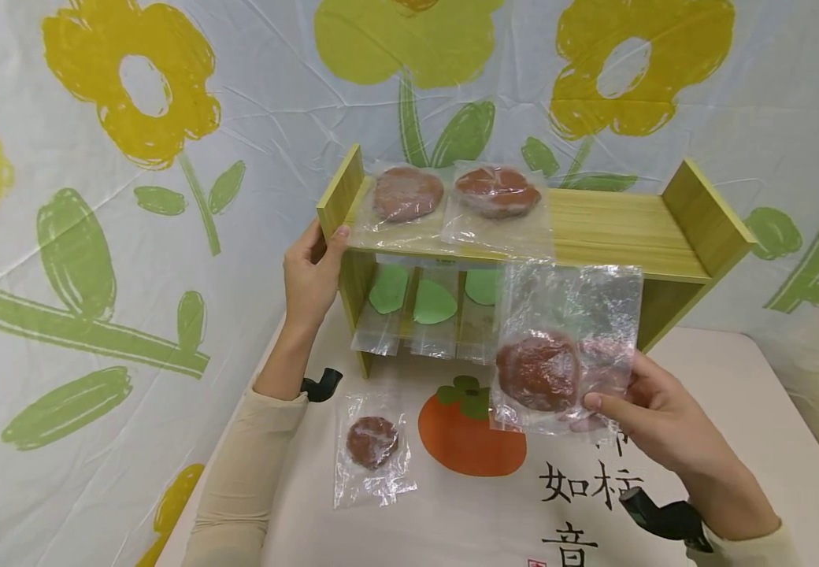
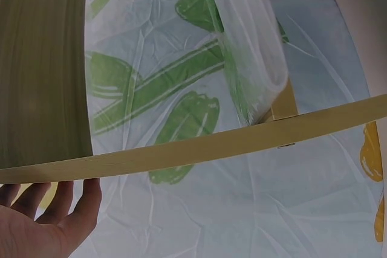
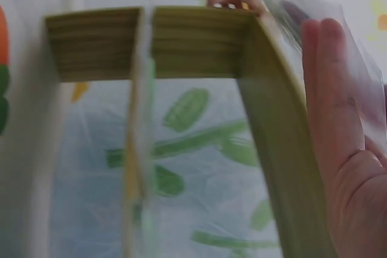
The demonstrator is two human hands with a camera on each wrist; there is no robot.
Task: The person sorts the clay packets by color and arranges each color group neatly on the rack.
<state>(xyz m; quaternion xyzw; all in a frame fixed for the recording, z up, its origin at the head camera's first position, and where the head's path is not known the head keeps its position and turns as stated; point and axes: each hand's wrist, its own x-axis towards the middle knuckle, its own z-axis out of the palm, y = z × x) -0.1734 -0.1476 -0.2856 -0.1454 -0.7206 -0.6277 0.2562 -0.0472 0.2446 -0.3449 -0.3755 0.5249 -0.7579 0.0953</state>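
My right hand [image 1: 672, 413] pinches the lower right corner of a clear plastic bag [image 1: 539, 372] with a flat reddish-brown round piece inside. The bag hangs in front of a two-tier wooden shelf [image 1: 615, 228] and overlaps its right half in the head view. With thumb at the front edge, my left hand [image 1: 313, 272] grips the shelf's left side panel [image 1: 341, 193]; its fingers also show along that edge in the left wrist view. Two bagged reddish-brown pieces, a left one [image 1: 407, 194] and a right one [image 1: 497, 192], lie on the top board.
Green pieces in clear bags [image 1: 435, 302] line the lower tier, partly hidden by the held bag. A smaller bagged brown piece [image 1: 372, 442] lies on the table, left of a printed persimmon [image 1: 473, 433]. Flowered cloth [image 1: 268, 87] hangs close behind the shelf.
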